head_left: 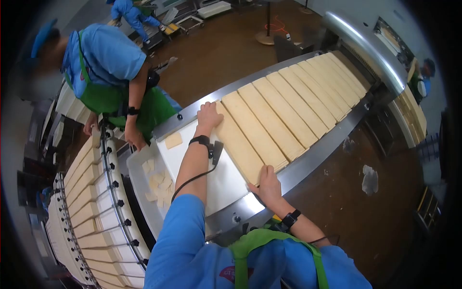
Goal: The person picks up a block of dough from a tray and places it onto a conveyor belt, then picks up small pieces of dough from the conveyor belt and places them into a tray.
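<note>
From the head camera we see a row of pale slabs (pixel 293 98) lying side by side on a steel-edged conveyor (pixel 315 159). The foremost slab (pixel 239 142) sits at the row's front edge, next to the bare white belt (pixel 224 185).

Our left hand (pixel 208 115) is on its far end, fingers bent down and held close together. Our right hand (pixel 267 182) lies flat on the near end, fingers stretched and together. We cannot tell whether either thumb is tucked beneath.

We judge that we are taking hold of this slab end to end. Parting it from its neighbour calls for both ends moving together and level, so it does not bend.

To the left, a co-worker's hand (pixel 135 138) is at the scrap tray (pixel 139 180).
</note>
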Action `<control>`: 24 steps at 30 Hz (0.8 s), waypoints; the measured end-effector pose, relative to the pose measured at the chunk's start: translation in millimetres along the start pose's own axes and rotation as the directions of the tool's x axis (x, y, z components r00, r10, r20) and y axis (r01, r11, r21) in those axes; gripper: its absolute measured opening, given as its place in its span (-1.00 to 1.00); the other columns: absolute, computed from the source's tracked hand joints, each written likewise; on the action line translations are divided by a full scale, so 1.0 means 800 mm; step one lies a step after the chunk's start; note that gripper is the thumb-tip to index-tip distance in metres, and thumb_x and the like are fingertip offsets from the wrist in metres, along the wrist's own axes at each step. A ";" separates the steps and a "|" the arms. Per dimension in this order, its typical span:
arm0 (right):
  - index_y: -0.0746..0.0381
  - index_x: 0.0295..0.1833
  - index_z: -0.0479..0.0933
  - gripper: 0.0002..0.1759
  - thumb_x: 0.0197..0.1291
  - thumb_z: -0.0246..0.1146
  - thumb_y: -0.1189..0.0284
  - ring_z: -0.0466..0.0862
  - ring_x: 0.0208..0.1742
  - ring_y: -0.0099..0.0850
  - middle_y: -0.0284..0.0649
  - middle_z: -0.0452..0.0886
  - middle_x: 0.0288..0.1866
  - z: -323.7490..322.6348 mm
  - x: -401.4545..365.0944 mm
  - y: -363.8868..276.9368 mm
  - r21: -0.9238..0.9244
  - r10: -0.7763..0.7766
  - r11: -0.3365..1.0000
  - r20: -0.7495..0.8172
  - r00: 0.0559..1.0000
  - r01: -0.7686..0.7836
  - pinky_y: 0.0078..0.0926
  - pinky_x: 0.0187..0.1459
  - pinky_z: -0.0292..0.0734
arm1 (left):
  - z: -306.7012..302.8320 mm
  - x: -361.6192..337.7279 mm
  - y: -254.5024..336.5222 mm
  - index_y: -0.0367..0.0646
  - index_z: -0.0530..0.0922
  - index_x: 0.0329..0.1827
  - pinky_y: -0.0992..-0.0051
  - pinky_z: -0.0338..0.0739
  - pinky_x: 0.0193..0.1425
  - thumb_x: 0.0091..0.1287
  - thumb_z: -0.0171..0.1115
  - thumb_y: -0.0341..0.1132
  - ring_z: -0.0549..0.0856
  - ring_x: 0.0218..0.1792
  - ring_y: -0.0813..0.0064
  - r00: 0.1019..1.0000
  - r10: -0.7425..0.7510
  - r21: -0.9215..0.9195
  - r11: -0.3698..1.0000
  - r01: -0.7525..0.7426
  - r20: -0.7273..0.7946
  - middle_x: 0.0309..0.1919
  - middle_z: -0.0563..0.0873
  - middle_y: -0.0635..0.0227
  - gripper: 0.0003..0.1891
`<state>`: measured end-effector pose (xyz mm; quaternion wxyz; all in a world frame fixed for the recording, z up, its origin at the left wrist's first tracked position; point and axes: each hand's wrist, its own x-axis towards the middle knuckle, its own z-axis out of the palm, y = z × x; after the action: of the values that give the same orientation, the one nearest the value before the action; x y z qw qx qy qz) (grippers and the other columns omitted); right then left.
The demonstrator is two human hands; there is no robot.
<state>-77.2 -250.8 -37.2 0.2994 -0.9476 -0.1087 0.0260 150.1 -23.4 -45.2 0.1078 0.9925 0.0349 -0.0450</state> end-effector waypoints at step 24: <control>0.29 0.14 0.29 -0.16 -0.39 0.45 0.39 0.36 0.11 -0.13 -0.02 0.31 0.04 0.070 -0.068 -0.283 0.514 -0.716 0.694 0.419 0.559 0.503 -0.34 0.11 0.32 | -0.117 -0.684 -0.302 -0.22 0.37 -0.19 0.58 0.47 -0.30 0.13 0.28 -0.29 0.58 -0.36 0.54 0.080 -0.855 -0.794 0.507 0.335 -0.512 -0.40 0.61 0.27 -0.69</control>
<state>-179.9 -51.1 45.4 0.3962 -0.7233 -0.5163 0.2307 -404.8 200.0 47.8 0.2832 0.6685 0.5188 0.4515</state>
